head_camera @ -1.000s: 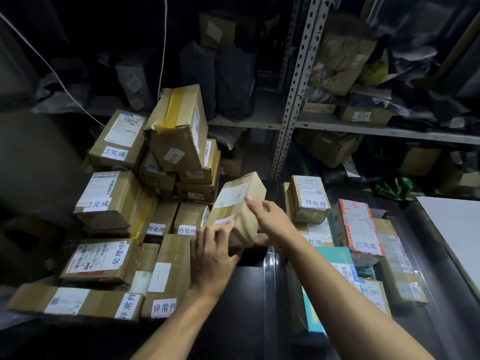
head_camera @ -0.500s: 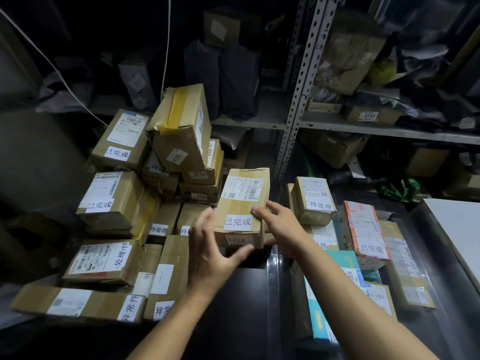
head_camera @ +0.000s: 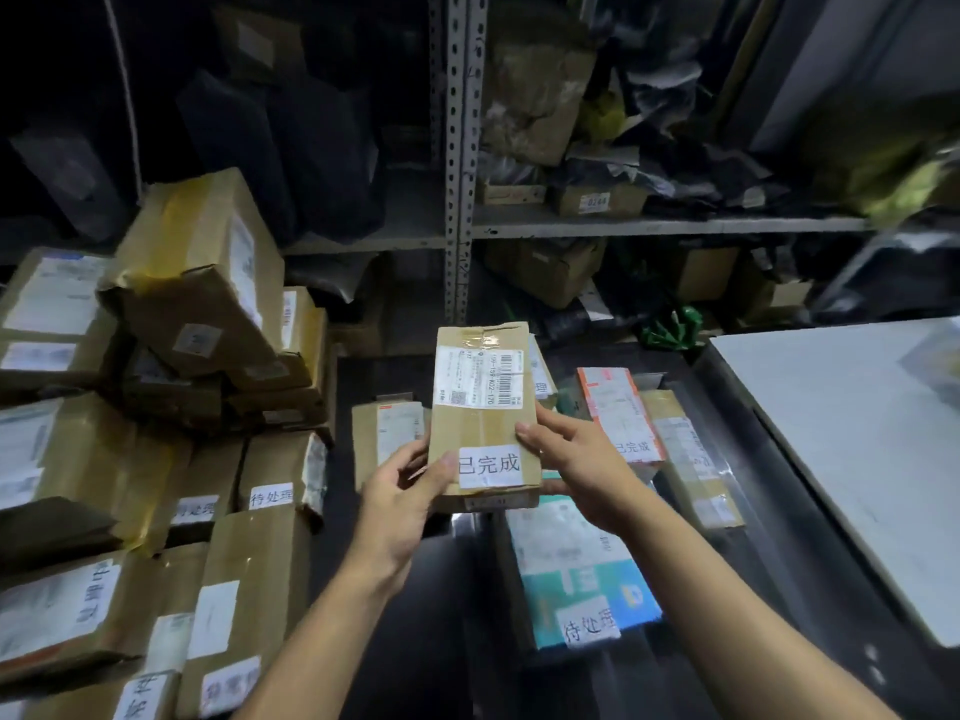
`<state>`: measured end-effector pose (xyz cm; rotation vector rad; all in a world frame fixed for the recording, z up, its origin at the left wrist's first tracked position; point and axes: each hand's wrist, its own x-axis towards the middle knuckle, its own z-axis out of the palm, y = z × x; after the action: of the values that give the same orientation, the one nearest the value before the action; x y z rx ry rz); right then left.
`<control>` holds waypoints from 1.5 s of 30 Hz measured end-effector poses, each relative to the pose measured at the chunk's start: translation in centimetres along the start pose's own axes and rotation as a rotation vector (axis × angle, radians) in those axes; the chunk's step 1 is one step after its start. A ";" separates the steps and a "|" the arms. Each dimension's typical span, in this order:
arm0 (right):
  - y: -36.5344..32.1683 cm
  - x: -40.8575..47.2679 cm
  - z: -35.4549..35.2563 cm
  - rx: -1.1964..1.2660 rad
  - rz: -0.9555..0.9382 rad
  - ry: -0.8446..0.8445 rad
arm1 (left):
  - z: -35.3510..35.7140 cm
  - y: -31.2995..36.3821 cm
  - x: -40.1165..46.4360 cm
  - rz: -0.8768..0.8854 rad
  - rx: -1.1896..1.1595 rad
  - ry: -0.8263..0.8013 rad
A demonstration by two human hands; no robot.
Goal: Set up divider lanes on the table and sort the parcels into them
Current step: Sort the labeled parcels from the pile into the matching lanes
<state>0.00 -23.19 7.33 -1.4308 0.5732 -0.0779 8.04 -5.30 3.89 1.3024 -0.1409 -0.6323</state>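
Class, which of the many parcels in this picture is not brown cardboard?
The teal-and-white parcel lying below the right hand, labelled 待处理; the others around it are brown cardboard.

left parcels (head_camera: 78, 605) blurred (labels unreadable), forearms cropped

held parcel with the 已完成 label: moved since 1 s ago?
Yes. The parcel has come right, away from the stacked pile, and now sits right of the shelf upright, label facing the camera, in both hands.

Parcel (head_camera: 483, 415) between stacked boxes (head_camera: 197, 324) left, lane parcels (head_camera: 618, 413) right.
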 end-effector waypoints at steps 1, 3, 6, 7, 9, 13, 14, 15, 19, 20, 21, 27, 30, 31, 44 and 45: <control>0.1 -0.5 -1.3 0.016 -0.017 0.028 | 1.3 -0.2 -0.1 0.014 0.012 -0.005; 0.1 -1.4 -3.8 0.052 -0.052 0.067 | 4.3 -0.4 -0.2 0.034 0.040 -0.011; -0.2 -2.4 -8.1 0.104 -0.087 0.132 | 9.0 -1.1 -0.2 0.044 0.071 -0.019; -0.3 -2.6 -9.6 0.114 -0.095 0.156 | 10.6 -1.4 0.0 0.048 0.096 -0.029; -0.2 -2.9 -12.7 0.120 -0.102 0.186 | 13.7 -2.1 0.3 0.058 0.156 -0.050; 0.5 -2.9 -18.0 0.128 -0.087 0.243 | 19.2 -4.1 0.9 0.042 0.247 -0.049; 0.8 -2.6 -19.0 0.134 -0.076 0.258 | 20.4 -4.7 1.2 0.031 0.273 -0.040; 1.0 -2.3 -20.0 0.142 -0.060 0.268 | 21.4 -5.1 1.5 0.016 0.295 -0.030; 2.3 0.6 -22.8 0.092 0.022 0.319 | 24.3 -6.3 3.0 -0.084 0.266 0.052; 2.6 1.6 -23.4 0.069 0.043 0.329 | 24.8 -6.3 3.2 -0.107 0.241 0.076; 2.9 2.6 -23.9 0.046 0.063 0.335 | 25.1 -6.3 3.4 -0.128 0.219 0.103; 4.2 8.0 -25.1 -0.167 0.091 0.321 | 25.3 -6.9 4.9 -0.206 0.193 0.200; 5.2 9.7 -25.1 -0.297 0.087 0.329 | 25.0 -6.8 5.5 -0.246 0.159 0.227; 5.5 9.9 -25.0 -0.317 0.099 0.329 | 24.8 -6.8 5.7 -0.253 0.151 0.232; 5.1 9.8 -24.1 -0.474 0.137 0.365 | 23.1 -6.0 6.1 -0.206 0.177 0.212; 4.5 9.5 -23.8 -0.502 0.116 0.396 | 22.5 -5.8 6.1 -0.192 0.187 0.211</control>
<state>-2.95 -47.78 -0.70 -1.8807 1.0541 -0.1334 1.11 -28.33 3.33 1.5673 0.1017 -0.6504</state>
